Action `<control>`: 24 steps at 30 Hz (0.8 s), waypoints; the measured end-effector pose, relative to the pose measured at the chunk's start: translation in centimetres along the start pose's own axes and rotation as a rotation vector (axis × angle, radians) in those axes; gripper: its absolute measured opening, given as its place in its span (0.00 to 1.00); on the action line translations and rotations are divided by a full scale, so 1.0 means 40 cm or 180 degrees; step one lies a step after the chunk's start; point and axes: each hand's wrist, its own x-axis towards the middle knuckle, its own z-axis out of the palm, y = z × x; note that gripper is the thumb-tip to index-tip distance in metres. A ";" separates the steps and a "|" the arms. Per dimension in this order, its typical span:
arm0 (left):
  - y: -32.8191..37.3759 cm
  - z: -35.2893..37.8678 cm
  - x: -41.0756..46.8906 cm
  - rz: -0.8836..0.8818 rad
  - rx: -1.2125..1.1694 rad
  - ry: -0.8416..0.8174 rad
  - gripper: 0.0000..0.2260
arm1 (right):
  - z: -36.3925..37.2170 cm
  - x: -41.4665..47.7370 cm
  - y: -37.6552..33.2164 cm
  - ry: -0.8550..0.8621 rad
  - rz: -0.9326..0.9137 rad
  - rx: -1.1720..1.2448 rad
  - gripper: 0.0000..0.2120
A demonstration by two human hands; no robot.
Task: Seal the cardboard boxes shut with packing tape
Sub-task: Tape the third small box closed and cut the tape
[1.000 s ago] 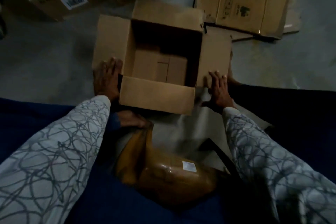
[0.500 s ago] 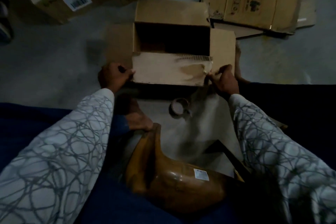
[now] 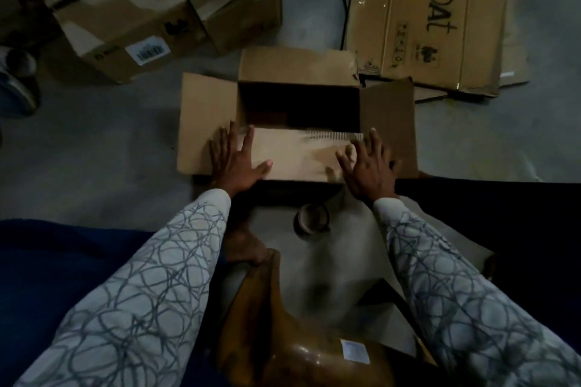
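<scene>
Hands: your left hand (image 3: 234, 163) and right hand (image 3: 366, 166), fingers spread flat, now press down the near flap (image 3: 292, 151) they pinched before.
Box (image 3: 201, 110): on the floor (image 3: 94, 141), other flaps open.
Tape roll (image 3: 311, 218): untouched, beside its near side.

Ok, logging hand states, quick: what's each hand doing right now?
Left hand: open, fingers spread, pressing flat on the near flap of the box.
Right hand: open, pressing the same flap.

A grey concrete floor (image 3: 78, 151) carries an open box (image 3: 204, 122) at centre. A flattened carton (image 3: 424, 19) marked "boat" lies at 1 o'clock, two more boxes (image 3: 125, 9) at 11, a shoe (image 3: 15, 85) at 9, and a roll of tape (image 3: 312, 218) just beside the open box at 6.
</scene>
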 end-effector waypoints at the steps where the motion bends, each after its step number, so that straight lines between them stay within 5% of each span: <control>1: 0.016 -0.015 0.025 0.0041 -0.0187 0.0086 0.43 | -0.006 0.021 -0.017 0.0093 -0.0044 0.0162 0.27; 5: 0.078 -0.085 0.125 0.0075 -0.1271 0.0315 0.44 | -0.035 0.130 -0.057 0.0198 -0.0530 0.0926 0.27; 9: 0.113 -0.145 0.253 -0.0239 -0.3353 0.0111 0.44 | -0.084 0.266 -0.082 -0.0284 -0.0567 0.1781 0.32; 11: 0.110 -0.177 0.320 -0.0601 -0.3616 -0.0082 0.30 | -0.097 0.337 -0.082 -0.0405 -0.0520 0.1895 0.33; 14: 0.106 -0.215 0.381 -0.1024 -0.3828 -0.0546 0.33 | -0.092 0.425 -0.080 -0.0511 -0.0145 0.2080 0.37; 17: 0.095 -0.236 0.413 -0.1041 -0.4020 -0.0332 0.18 | -0.105 0.446 -0.094 -0.0570 0.0360 0.3039 0.37; 21: 0.055 -0.249 0.386 -0.1345 -0.4810 0.0214 0.29 | -0.139 0.418 -0.067 -0.0264 0.0642 0.3782 0.27; 24: 0.029 -0.252 0.327 -0.1154 -0.4787 0.0565 0.24 | -0.164 0.362 -0.028 -0.0348 0.0522 0.4348 0.29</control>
